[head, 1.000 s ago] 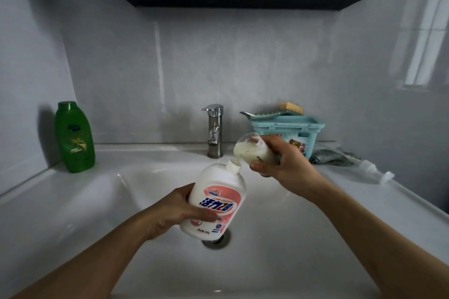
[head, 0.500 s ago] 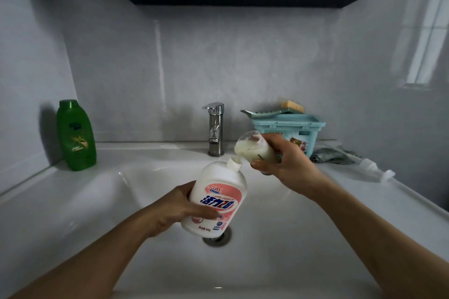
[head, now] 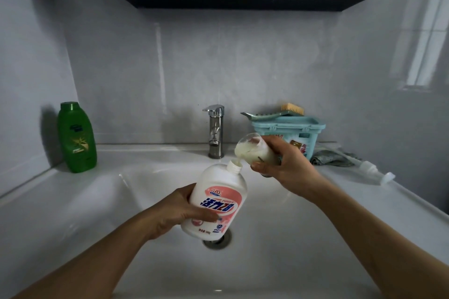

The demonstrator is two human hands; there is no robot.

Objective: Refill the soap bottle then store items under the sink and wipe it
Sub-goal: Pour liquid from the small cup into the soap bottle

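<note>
Over the sink [head: 303,250], your left hand [head: 177,211] grips the soap bottle [head: 217,201] low, tilted; right hand [head: 288,168] holds the clear bottle [head: 252,152] tipped onto its neck. Judged stiff plastic, heavier as it fills, slippery if dripped on: grip the waist.

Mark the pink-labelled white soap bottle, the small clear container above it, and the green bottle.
White plastic soap bottle with pink label [head: 218,204]: head view, middle of the label.
Small clear container of creamy liquid [head: 250,152]: head view, its liquid-filled side.
Green plastic bottle [head: 77,138]: head view, front label.
</note>
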